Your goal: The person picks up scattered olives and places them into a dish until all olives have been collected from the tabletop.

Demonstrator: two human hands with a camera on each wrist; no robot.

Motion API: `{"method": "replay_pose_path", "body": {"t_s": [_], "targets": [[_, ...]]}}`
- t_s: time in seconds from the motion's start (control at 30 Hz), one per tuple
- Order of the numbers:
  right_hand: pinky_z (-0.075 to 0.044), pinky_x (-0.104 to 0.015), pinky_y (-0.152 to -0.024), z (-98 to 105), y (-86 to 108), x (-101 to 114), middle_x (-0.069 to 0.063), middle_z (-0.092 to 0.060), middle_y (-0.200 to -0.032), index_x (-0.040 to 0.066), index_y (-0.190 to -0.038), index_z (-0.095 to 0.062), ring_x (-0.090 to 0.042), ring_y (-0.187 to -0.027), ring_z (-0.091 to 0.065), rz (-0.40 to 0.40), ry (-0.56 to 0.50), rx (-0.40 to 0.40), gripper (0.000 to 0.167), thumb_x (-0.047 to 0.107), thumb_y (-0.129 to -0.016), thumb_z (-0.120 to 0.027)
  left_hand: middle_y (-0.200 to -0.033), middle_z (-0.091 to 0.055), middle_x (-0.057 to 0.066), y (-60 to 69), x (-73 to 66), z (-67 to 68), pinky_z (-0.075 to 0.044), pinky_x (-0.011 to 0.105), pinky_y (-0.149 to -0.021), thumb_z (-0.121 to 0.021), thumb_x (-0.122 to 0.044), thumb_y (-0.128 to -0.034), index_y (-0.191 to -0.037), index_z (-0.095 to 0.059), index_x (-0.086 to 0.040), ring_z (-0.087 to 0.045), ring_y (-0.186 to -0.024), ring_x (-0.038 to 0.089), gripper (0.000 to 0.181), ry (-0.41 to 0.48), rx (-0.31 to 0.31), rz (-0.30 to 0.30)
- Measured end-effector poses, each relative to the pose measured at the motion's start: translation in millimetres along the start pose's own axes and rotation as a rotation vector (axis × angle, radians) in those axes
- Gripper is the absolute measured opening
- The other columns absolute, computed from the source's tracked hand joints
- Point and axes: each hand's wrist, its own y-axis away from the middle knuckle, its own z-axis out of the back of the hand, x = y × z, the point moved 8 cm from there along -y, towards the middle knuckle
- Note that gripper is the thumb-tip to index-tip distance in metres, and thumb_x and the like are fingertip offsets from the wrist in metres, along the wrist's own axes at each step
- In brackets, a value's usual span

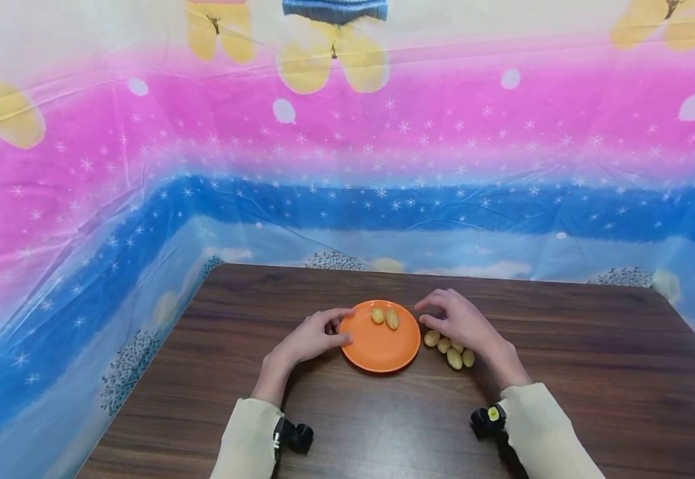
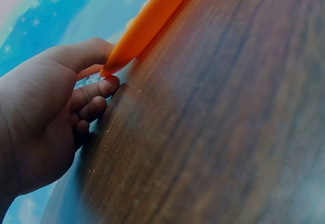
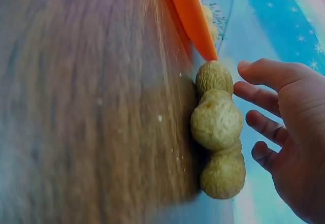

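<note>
An orange plate (image 1: 380, 346) lies on the table with two small, rough-skinned yellow-brown potatoes (image 1: 392, 319) near its far rim. At the plate's left edge, my left hand (image 1: 314, 336) holds the rim, thumb over it and other fingers lower down, as the left wrist view shows. My right hand (image 1: 457, 319) hovers at the plate's right side with loosely bent fingers and nothing between them. Beneath it, several more small potatoes (image 1: 455, 359) sit in a cluster on the table. In the right wrist view these potatoes (image 3: 217, 120) stand just apart from the fingertips.
The dark wooden table (image 1: 383, 432) extends around the plate. A pink and blue patterned cloth (image 1: 377, 146) hangs behind it and along its sides. A small black camera (image 1: 296, 437) is strapped to the left wrist and another (image 1: 487, 422) to the right.
</note>
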Motion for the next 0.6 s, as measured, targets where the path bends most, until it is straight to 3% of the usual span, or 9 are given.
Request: {"method": "replay_pose_path", "body": {"t_s": [0.23,0.47,0.6], "targets": [[-0.049,-0.042,-0.087,2,2.2,-6,0.002,-0.066,-0.114,0.02,-0.116,-0.073,-0.018,-0.102,-0.057,0.01,0.011,0.005,0.023,0.027,-0.096,-0.067,-0.1,-0.056,0.0,0.2,0.0,-0.3,-0.042,0.027,-0.071,-0.069,-0.033,-0.0935,-0.144,-0.053,-0.023,-0.05,-0.084,0.016,0.054,-0.002,0.002,0.005],[-0.048,-0.048,-0.09,4,6.1,-10,0.001,-0.067,-0.113,0.02,-0.115,-0.073,-0.022,-0.107,-0.057,-0.004,0.009,-0.003,0.023,0.029,-0.095,-0.068,-0.1,-0.056,0.0,1.1,-1.5,0.1,-0.042,0.027,-0.071,-0.069,-0.033,-0.0935,-0.144,-0.053,-0.022,-0.05,-0.084,0.016,0.054,-0.002,0.0,0.003],[-0.048,-0.043,-0.084,4,7.2,-13,0.001,-0.067,-0.112,0.02,-0.115,-0.073,-0.02,-0.099,-0.056,-0.01,0.018,0.001,0.023,0.03,-0.095,-0.068,-0.1,-0.056,0.0,1.9,-1.6,0.5,-0.042,0.028,-0.071,-0.069,-0.033,-0.0936,-0.144,-0.053,-0.023,-0.05,-0.084,0.016,0.053,-0.003,-0.001,0.006]]}}
